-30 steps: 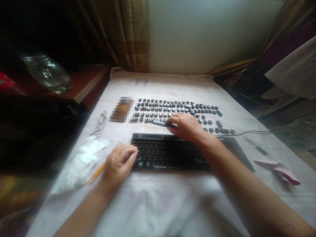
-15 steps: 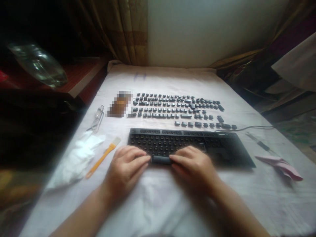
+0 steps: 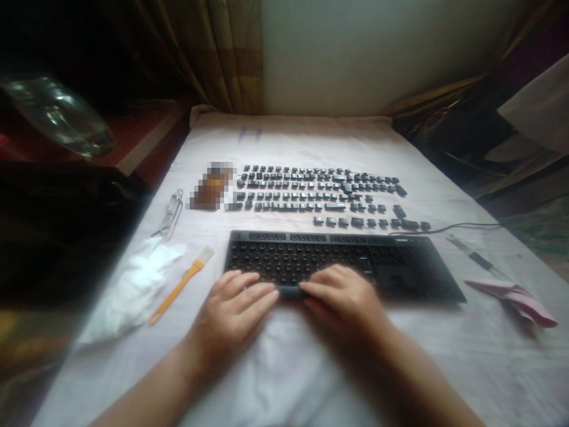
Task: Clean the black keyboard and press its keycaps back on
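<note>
A black keyboard (image 3: pixel 413 261), most of its keycaps off, lies across the cloth in front of me. At its front edge a dark bar-shaped key, apparently the space bar (image 3: pixel 291 291), shows between my hands. The fingertips of my left hand (image 3: pixel 240 305) are closed on its left end, the other fingers reaching over the keyboard's front left. My right hand (image 3: pixel 344 299) has fingers bent over the other end, thumb low at the front edge. Both hands hide part of the lower key rows. Behind the keyboard, loose black keycaps (image 3: pixel 302 196) lie in several rows.
An orange-handled brush (image 3: pixel 178 290), a crumpled white cloth (image 3: pixel 133 290) and eyeglasses (image 3: pixel 171 210) lie on the left. At right are a slim tool (image 3: pixel 480 261), a folded pink cloth (image 3: pixel 515 296) and the keyboard's cable (image 3: pixel 462 226). A pixelated brown item (image 3: pixel 211 190) sits beside the keycaps.
The dark bar sits slightly lower and shows less between my hands. My left fingertips have shifted right, over its end. The view has moved slightly.
</note>
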The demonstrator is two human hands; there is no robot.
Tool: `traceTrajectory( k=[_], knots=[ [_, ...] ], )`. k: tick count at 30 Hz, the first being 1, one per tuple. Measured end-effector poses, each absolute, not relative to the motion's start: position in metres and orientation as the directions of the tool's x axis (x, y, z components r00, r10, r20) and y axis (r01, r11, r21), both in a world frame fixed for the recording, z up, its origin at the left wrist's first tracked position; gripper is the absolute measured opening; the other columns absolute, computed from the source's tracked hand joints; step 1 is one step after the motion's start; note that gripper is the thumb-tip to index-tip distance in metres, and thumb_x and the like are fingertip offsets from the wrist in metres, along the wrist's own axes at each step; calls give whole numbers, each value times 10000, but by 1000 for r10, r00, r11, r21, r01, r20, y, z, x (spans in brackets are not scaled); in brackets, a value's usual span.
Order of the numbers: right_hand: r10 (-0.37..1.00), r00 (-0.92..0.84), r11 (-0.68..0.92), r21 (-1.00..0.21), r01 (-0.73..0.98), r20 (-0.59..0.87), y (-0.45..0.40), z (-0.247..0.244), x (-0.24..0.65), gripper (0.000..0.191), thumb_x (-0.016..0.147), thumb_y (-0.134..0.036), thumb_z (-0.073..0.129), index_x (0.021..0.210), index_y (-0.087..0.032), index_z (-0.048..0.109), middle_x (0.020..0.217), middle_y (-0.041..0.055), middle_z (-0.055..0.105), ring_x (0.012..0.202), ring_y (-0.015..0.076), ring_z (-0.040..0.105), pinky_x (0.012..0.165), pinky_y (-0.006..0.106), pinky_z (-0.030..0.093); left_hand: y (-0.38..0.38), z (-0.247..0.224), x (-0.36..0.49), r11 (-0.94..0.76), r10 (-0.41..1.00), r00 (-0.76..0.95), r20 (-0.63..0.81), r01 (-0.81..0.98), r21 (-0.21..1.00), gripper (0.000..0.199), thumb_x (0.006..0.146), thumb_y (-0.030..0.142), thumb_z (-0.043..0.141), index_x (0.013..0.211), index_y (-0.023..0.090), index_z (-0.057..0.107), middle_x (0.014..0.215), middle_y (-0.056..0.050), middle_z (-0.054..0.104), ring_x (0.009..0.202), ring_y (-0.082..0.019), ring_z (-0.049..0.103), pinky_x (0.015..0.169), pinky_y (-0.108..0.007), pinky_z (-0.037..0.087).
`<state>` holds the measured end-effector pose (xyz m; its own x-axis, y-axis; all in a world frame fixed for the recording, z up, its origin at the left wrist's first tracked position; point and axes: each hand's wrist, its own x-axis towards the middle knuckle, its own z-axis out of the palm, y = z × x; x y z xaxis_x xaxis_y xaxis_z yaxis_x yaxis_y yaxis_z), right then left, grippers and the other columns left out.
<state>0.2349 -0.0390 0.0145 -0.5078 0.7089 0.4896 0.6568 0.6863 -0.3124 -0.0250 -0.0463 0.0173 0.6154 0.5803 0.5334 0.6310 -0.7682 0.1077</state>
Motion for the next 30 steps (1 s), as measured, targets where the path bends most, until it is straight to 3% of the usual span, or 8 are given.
traceTrajectory(
  k=[6, 13, 24, 30],
  knots=[
    [732, -481, 666, -355, 657, 483, -39, 12, 231, 137, 898, -189, 647, 1002, -191, 735, 892, 66, 724, 781, 182, 612, 709, 327, 484, -47, 17, -24, -759, 590, 617, 520, 644, 96, 229, 934, 203, 598, 1140, 230, 695, 1093, -19, 759, 1062, -221, 632, 1017, -408, 435],
    [735, -479, 665, -368, 650, 481, -39, 12, 234, 158, 899, -178, 644, 1016, -202, 748, 859, 66, 694, 747, 183, 584, 667, 317, 461, -51, 16, -25, -744, 623, 585, 519, 648, 163, 247, 931, 207, 595, 1156, 204, 698, 1120, -68, 722, 1101, -233, 597, 1017, -419, 456],
    [756, -449, 635, -371, 677, 476, -44, 11, 233, 146, 915, -217, 656, 1042, -191, 722, 904, 68, 736, 798, 196, 621, 722, 346, 484, -57, 13, -21, -761, 571, 649, 503, 648, 28, 273, 968, 196, 546, 1206, 144, 669, 1197, -52, 732, 1165, -236, 597, 1085, -406, 373],
    [770, -380, 603, -389, 696, 513, -50, 10, 236, 133, 922, -209, 637, 1018, -209, 729, 920, 77, 719, 818, 191, 624, 714, 338, 525, -57, 10, -19, -751, 585, 655, 478, 661, 13, 281, 972, 216, 535, 1208, 141, 667, 1205, -67, 727, 1163, -238, 609, 1087, -404, 375]
  ],
)
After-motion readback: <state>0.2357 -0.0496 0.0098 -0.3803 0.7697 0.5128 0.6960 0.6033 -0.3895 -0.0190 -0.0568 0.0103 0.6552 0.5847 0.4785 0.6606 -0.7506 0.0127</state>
